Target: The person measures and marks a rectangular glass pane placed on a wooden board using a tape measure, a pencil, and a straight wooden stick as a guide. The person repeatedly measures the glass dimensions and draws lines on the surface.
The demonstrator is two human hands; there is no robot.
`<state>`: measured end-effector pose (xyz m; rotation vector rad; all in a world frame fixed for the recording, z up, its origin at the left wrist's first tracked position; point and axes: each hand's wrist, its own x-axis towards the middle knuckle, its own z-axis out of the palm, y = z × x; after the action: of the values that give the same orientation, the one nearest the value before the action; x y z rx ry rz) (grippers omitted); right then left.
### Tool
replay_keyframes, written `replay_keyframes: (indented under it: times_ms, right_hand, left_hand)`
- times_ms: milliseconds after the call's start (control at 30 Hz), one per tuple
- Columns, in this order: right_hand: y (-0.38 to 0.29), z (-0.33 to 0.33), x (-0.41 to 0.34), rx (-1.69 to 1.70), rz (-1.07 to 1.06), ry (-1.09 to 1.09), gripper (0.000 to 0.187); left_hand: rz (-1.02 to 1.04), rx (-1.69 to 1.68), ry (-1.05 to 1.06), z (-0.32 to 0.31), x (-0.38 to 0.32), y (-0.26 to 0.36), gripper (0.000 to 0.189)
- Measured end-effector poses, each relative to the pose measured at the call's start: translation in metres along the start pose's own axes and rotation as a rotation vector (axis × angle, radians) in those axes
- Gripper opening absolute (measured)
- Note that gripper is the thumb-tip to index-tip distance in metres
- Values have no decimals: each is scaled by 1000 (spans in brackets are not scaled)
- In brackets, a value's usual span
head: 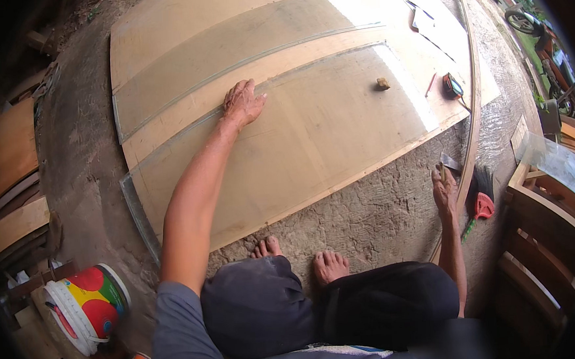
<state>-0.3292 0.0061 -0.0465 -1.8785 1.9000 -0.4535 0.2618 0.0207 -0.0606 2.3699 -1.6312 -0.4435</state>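
Observation:
My left hand (244, 103) lies palm down with fingers apart at the far edge of the nearer glass pane (266, 161). This pane rests on a plywood sheet (479, 86); a second glass pane (240, 46) lies beyond it. Low at the right, my right hand (445, 189) grips a small flat-bladed tool (449, 161), its handle mostly hidden by the fingers. A small brown lump (383, 83) sits on the nearer pane. Right of that pane are a red pencil (430, 84) and a tape measure (452, 85).
A long wooden strip (472, 59) runs past my right hand, beside a red broom (483, 207). Wooden furniture (546, 208) stands at right. A colourful plastic bucket (90, 307) lies tilted at left, near stacked boards (7, 157). A motorcycle (549, 55) is parked far right.

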Motion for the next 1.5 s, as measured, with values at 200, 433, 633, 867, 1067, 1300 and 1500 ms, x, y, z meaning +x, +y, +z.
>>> replay_keyframes:
  times_ms: [200,433,633,867,1067,1300,1500]
  right_hand:
    - [-112,76,-75,682,405,-430,47]
    - [-127,102,-103,845,557,-603,49]
    - [-129,122,-109,1125,738,-631,39]
    - [-140,131,-86,1139,671,-502,28]
    - [-131,131,-99,1116,602,-478,25]
    - [-122,131,-117,1187,613,-480,25]
    - [-123,125,-119,1218,707,-615,30]
  left_hand:
    - [-36,9,-1,11,-2,9,57]
    - [-72,-36,-48,0,-9,16,58]
    - [-81,-55,-31,6,-17,16,55]
    - [-141,-101,-99,0,-9,16,56]
    - [-100,-80,-110,10,-17,19,57]
    - [139,-216,352,19,-96,55,51]
    - [-122,-1404,-670,67,-290,127,22]
